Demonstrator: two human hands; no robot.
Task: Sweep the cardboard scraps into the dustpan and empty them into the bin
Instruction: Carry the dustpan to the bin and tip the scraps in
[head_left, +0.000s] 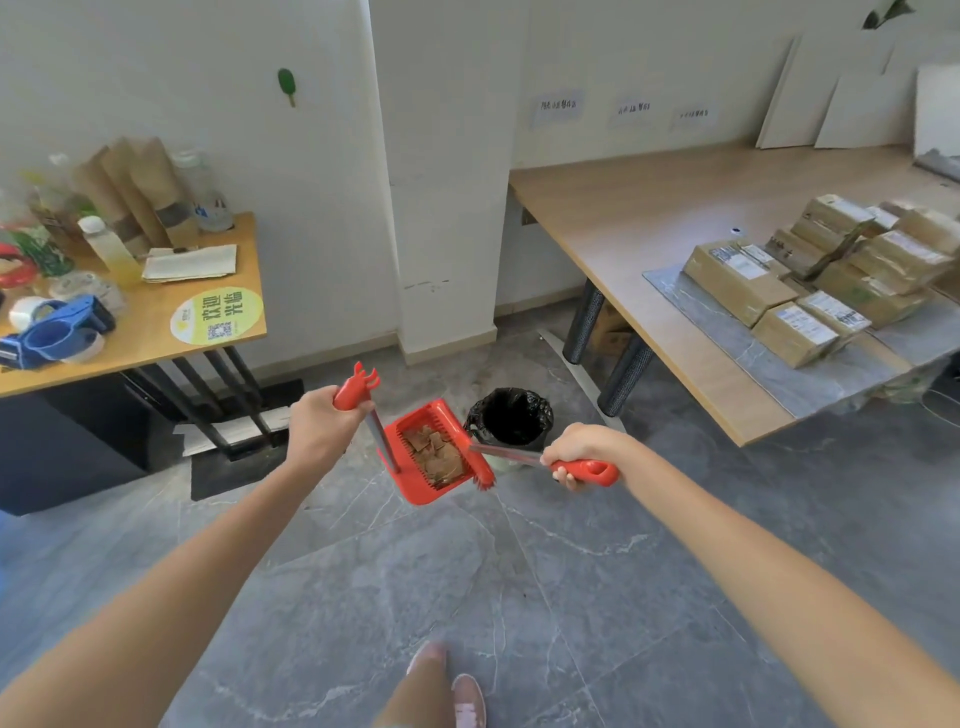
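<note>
My left hand (322, 423) grips the red handle of a red dustpan (415, 480), which hangs above the grey floor just left of the bin. Brown cardboard scraps (434, 452) lie piled inside the pan. My right hand (579, 454) grips the red handle of a small broom (587, 471); its metal shaft runs left to the red brush head (480, 465) at the pan's right edge. The bin (511, 418), lined with a black bag, stands open on the floor right behind the pan and broom.
A wooden table (156, 332) with bottles, a tape dispenser and papers stands at the left. A long wooden desk (649, 228) with several cardboard parcels is at the right, its black legs near the bin. A white pillar rises behind. My feet show at the bottom.
</note>
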